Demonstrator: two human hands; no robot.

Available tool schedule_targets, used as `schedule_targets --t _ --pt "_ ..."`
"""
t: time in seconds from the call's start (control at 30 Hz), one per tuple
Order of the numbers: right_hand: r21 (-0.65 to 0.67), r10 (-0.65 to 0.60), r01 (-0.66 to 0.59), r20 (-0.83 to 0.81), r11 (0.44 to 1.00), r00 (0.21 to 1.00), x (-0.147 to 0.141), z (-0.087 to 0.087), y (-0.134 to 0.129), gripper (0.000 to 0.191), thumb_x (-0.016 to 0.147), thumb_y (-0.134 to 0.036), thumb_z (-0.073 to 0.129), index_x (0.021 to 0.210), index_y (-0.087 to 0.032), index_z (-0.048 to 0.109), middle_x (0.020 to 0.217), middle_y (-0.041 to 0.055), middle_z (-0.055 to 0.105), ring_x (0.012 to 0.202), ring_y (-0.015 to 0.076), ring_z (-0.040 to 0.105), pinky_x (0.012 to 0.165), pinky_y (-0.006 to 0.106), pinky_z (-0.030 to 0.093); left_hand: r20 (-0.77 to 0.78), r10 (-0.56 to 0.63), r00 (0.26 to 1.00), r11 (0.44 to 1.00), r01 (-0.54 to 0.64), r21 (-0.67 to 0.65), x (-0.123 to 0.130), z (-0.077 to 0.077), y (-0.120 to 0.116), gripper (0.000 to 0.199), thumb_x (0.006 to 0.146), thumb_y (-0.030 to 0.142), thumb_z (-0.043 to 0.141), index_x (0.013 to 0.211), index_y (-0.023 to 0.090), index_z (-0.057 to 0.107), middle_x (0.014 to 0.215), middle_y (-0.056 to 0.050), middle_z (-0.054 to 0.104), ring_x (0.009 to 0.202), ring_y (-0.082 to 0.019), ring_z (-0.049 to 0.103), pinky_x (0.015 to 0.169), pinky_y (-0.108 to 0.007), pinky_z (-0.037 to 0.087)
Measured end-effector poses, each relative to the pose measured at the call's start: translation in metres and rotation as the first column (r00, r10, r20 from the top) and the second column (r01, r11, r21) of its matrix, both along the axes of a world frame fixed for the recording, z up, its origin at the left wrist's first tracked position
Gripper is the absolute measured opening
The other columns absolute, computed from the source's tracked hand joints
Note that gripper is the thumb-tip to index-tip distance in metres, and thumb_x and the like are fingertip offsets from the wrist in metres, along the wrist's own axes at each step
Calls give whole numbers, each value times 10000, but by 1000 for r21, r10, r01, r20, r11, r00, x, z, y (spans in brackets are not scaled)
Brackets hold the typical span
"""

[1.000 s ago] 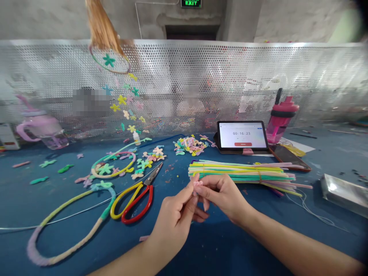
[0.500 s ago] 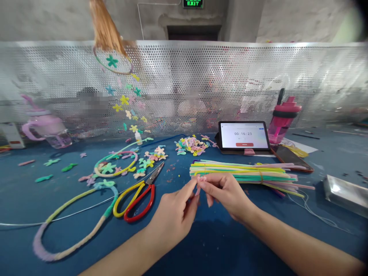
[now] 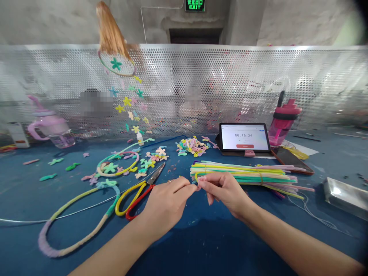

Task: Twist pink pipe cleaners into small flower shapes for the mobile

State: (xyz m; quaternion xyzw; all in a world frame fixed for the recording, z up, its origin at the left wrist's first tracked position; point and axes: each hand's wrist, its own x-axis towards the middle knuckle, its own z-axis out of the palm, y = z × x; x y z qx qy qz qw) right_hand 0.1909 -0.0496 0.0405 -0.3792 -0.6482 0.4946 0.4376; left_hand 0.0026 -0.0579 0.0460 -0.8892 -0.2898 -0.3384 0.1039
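Pinching one small pink chenille piece (image 3: 198,183) between the thumb and forefinger of the right hand (image 3: 225,191), with the left hand (image 3: 165,201) lying flatter than a moment earlier, its fingers pressed together, tips at the piece, any grip impossible to tell. Just beyond, one chenille stem bundle (image 3: 244,173), tied in two places; near left, one pair of scissors (image 3: 156,175); far off, one tablet (image 3: 244,136), its timer now 00:16:24, up from 00:16:23, between one pink cup (image 3: 50,128) far left and one pink bottle (image 3: 283,122) right.

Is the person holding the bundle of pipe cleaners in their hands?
No, the bundle of pipe cleaners lies on the blue table, just beyond the left hand and right hand.
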Motion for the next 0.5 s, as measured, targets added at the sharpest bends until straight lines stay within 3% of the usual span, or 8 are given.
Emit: schedule_targets --t 0.23,0.5 --pt "-49 1 3 85 999 996 -2 -4 0 272 766 -401 625 733 -135 669 403 -35 533 383 71 415 417 198 258 -48 36 998 998 -34 46 -2 -2 4 222 909 158 393 803 153 588 750 -34 597 657 -147 553 556 -245 390" --pt "-63 42 -37 79 997 996 -4 -3 -1 278 759 -404 627 724 -132 669 419 -42 504 383 67 389 415 206 221 -156 27 987 994 -10 107 -3 1 0 298 938 138 307 863 147 595 763 -42 555 711 -165 509 604 -273 396"
